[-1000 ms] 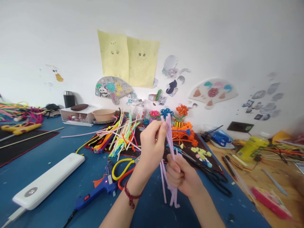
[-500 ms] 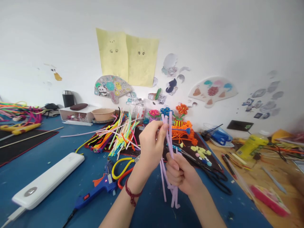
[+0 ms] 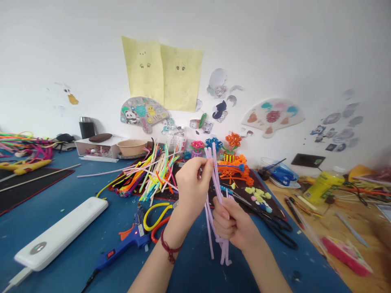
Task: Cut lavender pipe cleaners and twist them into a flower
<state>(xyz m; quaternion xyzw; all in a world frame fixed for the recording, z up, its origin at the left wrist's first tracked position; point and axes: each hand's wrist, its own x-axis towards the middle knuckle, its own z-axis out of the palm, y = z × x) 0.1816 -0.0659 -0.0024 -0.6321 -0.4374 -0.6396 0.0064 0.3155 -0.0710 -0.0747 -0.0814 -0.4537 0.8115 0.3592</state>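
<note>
A small bundle of light purple pipe cleaners (image 3: 217,185) stands nearly upright in front of me, some with bent lower ends. My right hand (image 3: 230,221) is closed around its middle. Higher up, my left hand (image 3: 194,183) pinches the bundle near its upper ends between thumb and fingers. Part of the bundle is hidden behind both hands. Beyond my left hand lies a pile of multicoloured pipe cleaners (image 3: 157,171). Black-handled scissors (image 3: 276,228) rest to the right of my right hand.
A blue glue gun (image 3: 128,242) and yellow-and-red-handled pliers (image 3: 157,215) lie on the left, beside a white power bank (image 3: 62,232). Pipe-cleaner flowers (image 3: 233,142) stand by the wall. Small pompoms (image 3: 259,196) and a yellow bottle (image 3: 324,187) are on the right.
My left hand has shifted slightly left, and the tops of the purple pipe cleaners lean a little left with it. My right hand keeps its hold.
</note>
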